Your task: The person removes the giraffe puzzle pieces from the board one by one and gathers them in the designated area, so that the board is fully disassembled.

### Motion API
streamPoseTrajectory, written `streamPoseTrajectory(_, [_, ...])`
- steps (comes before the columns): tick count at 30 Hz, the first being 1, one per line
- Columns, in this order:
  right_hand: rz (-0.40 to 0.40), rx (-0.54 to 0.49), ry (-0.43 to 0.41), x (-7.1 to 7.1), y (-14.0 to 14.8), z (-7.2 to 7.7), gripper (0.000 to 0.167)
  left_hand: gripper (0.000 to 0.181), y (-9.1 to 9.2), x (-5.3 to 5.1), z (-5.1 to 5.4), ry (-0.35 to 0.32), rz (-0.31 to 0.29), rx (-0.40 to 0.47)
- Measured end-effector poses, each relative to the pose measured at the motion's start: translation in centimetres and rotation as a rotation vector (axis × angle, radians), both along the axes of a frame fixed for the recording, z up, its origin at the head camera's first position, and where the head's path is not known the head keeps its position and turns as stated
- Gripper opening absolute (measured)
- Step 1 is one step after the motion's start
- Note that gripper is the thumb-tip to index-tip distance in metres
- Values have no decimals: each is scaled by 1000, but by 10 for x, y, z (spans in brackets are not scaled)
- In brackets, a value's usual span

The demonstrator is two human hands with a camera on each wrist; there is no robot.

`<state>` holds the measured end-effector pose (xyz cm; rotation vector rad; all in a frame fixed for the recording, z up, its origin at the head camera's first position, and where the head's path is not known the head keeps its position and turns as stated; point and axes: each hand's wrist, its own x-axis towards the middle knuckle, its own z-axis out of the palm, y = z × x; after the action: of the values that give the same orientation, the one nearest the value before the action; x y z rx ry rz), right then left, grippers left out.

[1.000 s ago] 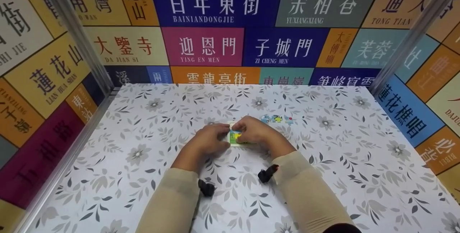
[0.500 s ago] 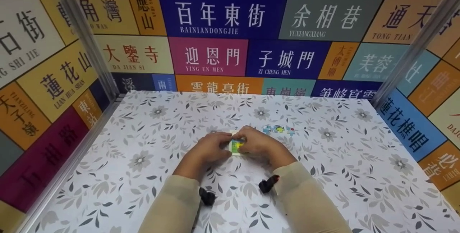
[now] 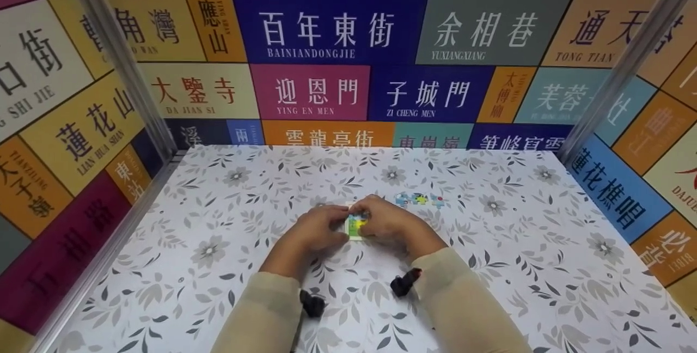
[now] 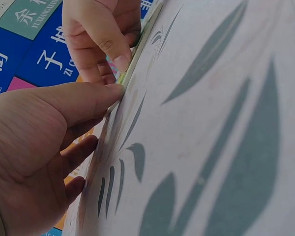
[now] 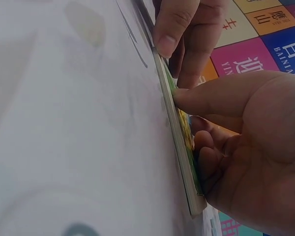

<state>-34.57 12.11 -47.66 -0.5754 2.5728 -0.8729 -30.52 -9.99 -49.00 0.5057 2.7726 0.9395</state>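
Observation:
A small puzzle board [image 3: 355, 230] with a pale rim and a green and yellow picture lies flat on the table between my hands. My left hand [image 3: 317, 227] holds it at its left side, thumb at the near edge and fingers at the far edge. My right hand [image 3: 387, 219] is over the board's right part and covers most of the picture. In the right wrist view the right thumb [image 5: 214, 98] rests on the picture, with the other fingers bent beside it. Whether a piece sits between those fingers is hidden.
Several loose puzzle pieces [image 3: 420, 199], blue, yellow and red, lie just beyond the right hand. White cloth with grey leaves and flowers covers the table [image 3: 209, 249]. Panels printed with characters [image 3: 326, 26] rise at the back and sides. A black wrist camera [image 3: 313, 304] sits on the left sleeve.
The head view has tilted up, so the scene sits lower in the frame. Both hands stay on the puzzle board, with only slight shifts of the right fingers.

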Motion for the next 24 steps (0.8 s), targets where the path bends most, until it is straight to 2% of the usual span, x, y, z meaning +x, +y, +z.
streamPoseTrajectory(4, [-5, -24, -10, -2, -1, -2, 42, 61, 0, 1, 1, 21, -20, 0])
streamPoseTrajectory(12, [-38, -26, 47, -3, -4, -4, 33, 61, 0, 1, 2, 0, -9, -13])
streamPoseTrajectory(19, [-44, -46, 69, -4, -9, -1, 35, 62, -1, -2, 1, 10, -23, 2])
streamPoseTrajectory(24, [-40, -44, 74, -5, -10, -3, 38, 63, -2, -1, 0, -4, -9, 4])
